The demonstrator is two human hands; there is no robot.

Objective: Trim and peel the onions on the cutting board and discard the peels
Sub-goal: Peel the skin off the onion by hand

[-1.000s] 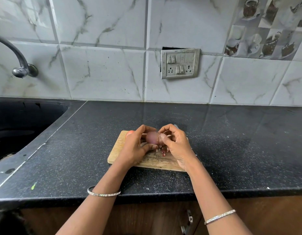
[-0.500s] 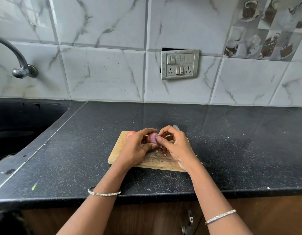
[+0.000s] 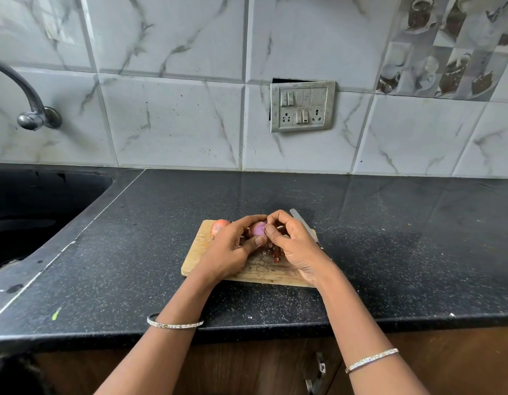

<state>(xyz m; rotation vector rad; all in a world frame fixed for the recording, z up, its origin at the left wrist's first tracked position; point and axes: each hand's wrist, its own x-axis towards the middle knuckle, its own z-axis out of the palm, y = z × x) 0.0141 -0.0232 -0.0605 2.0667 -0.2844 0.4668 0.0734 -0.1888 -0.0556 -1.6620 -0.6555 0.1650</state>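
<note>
Black counter (image 3: 133,252), wooden board (image 3: 195,258): left hand (image 3: 232,249) fingers (image 3: 254,241) wrap the onion (image 3: 257,228), right hand (image 3: 295,246) pinches it, mid-peel, next strip it bare.

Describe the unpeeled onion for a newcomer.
On the black countertop sits a wooden cutting board. At its far left corner, beyond the left hand, lies the unpeeled onion. Unlike the purple onion held by that hand and the right hand, it has dry orange skin.

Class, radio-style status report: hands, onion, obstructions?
Left hand holds onion; right hand pinches its side. Second onion unpeeled on cutting board. Peel scraps and knife beside hands, nothing blocking.
</note>
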